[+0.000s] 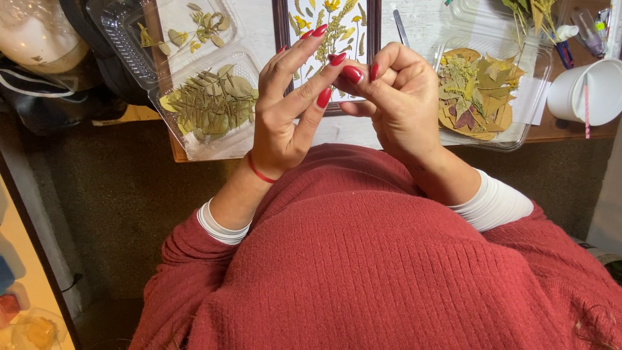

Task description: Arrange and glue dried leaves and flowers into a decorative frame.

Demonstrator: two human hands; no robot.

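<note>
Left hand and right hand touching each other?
Touching. The head view shows the left hand fingertips pressed against the curled fingers of the right hand, no gap between them, above the framed leaf picture.

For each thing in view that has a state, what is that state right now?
Left hand: raised, fingers spread, fingertips meeting the right hand.
Right hand: curled, pinching; what it pinches cannot be seen.
Frame: lying flat, pressed plants arranged inside.
Left clamshell box: open, green leaves inside.
Right tray: uncovered, full of yellow and brown leaves.
White cup: tipped towards the camera, a pink stick in it.
</note>
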